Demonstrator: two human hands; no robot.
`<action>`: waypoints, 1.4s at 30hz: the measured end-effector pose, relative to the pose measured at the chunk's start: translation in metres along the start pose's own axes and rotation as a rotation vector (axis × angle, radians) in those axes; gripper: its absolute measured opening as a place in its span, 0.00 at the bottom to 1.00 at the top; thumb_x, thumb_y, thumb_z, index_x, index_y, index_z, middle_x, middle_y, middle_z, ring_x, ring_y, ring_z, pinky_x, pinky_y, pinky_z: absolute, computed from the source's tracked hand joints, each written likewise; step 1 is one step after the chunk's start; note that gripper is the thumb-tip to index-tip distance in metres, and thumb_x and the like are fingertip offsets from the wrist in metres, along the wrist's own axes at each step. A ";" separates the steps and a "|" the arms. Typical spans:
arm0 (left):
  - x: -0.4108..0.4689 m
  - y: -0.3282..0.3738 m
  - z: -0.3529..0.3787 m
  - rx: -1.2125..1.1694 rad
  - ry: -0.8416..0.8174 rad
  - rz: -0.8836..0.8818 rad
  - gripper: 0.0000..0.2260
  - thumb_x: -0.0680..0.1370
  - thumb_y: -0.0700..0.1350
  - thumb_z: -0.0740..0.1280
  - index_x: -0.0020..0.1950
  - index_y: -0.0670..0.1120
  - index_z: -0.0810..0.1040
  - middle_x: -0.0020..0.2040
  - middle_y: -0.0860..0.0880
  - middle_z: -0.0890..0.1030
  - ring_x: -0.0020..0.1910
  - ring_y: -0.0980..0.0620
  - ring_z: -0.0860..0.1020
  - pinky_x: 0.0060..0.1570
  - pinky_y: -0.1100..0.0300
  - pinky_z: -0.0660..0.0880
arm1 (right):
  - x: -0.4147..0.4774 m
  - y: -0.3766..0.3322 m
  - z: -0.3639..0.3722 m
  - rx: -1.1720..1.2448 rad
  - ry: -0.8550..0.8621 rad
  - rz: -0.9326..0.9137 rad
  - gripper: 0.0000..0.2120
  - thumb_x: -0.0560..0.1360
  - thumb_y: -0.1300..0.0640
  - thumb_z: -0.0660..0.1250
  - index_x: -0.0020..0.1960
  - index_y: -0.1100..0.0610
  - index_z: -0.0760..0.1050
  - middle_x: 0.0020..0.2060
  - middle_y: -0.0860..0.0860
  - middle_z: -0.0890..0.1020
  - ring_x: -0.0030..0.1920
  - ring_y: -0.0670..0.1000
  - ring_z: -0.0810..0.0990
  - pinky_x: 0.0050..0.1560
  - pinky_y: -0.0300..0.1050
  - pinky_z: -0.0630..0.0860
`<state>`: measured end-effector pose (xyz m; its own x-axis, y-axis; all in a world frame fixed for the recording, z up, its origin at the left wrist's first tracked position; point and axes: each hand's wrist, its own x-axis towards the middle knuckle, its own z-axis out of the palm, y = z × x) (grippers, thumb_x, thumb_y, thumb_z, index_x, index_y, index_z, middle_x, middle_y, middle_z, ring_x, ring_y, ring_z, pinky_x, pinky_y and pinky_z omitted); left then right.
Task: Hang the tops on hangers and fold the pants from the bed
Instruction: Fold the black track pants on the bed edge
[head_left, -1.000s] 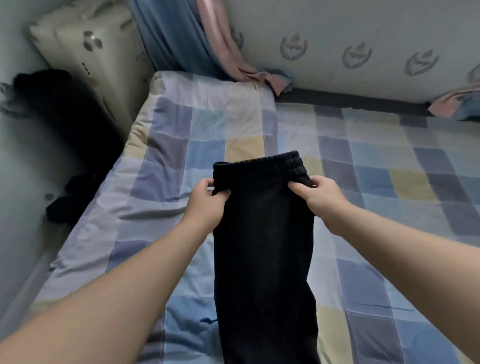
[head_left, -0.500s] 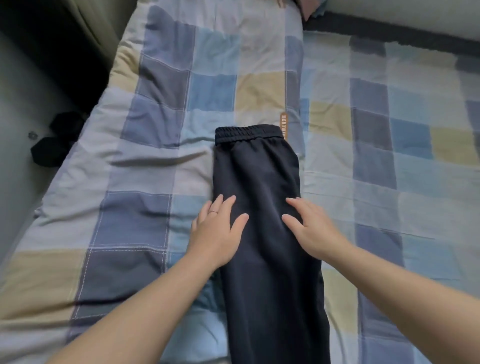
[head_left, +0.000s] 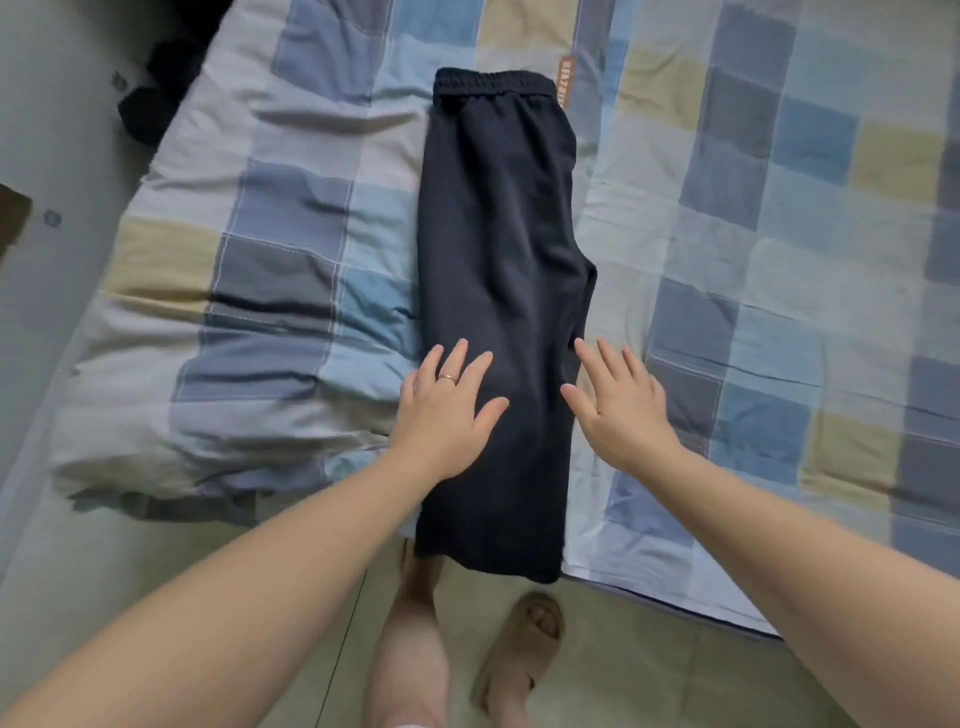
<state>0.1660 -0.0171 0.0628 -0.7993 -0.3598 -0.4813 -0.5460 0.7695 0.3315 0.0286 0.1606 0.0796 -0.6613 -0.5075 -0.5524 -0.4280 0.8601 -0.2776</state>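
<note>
Dark navy pants (head_left: 498, 249) lie lengthwise on the bed (head_left: 779, 234), doubled leg over leg, with the elastic waistband at the far end and the cuffs hanging over the near edge. My left hand (head_left: 447, 410), wearing a ring, rests flat with spread fingers on the left side of the pant legs. My right hand (head_left: 618, 405) lies flat with straight fingers at the right edge of the pants, partly on the sheet. No tops or hangers are in view.
The checked blue, grey and yellow sheet is wrinkled left of the pants. Dark items (head_left: 156, 98) lie on the floor beside the bed at the upper left. My legs and a tan slipper (head_left: 519, 649) stand on pale floor tiles at the near edge.
My hands let go of the waistband, laid the pants flat, and have slid down the legs toward me. The view has tipped downward, bringing the floor and my feet into sight.
</note>
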 end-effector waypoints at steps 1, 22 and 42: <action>-0.017 0.004 0.009 0.012 -0.005 0.000 0.28 0.82 0.64 0.50 0.81 0.57 0.54 0.83 0.51 0.50 0.81 0.47 0.46 0.77 0.47 0.50 | -0.017 0.009 0.006 -0.033 -0.004 -0.011 0.29 0.82 0.38 0.49 0.81 0.41 0.47 0.81 0.48 0.51 0.81 0.55 0.46 0.77 0.61 0.49; -0.128 -0.048 0.184 -0.680 0.078 -0.497 0.30 0.78 0.53 0.70 0.76 0.47 0.62 0.74 0.49 0.68 0.71 0.49 0.69 0.66 0.57 0.67 | -0.105 0.084 0.201 0.311 -0.125 0.042 0.34 0.82 0.44 0.58 0.82 0.50 0.47 0.80 0.49 0.56 0.79 0.52 0.56 0.77 0.56 0.59; -0.142 -0.069 0.196 -0.903 -0.459 -0.503 0.21 0.64 0.53 0.74 0.55 0.49 0.82 0.51 0.49 0.86 0.51 0.50 0.84 0.55 0.53 0.80 | -0.120 0.050 0.236 1.129 -0.357 0.486 0.19 0.72 0.54 0.76 0.61 0.56 0.80 0.51 0.51 0.87 0.53 0.51 0.85 0.56 0.48 0.80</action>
<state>0.3665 0.0846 -0.0502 -0.3715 -0.1502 -0.9162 -0.9098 -0.1377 0.3914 0.2314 0.2770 -0.0537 -0.3252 -0.2387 -0.9150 0.6839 0.6089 -0.4019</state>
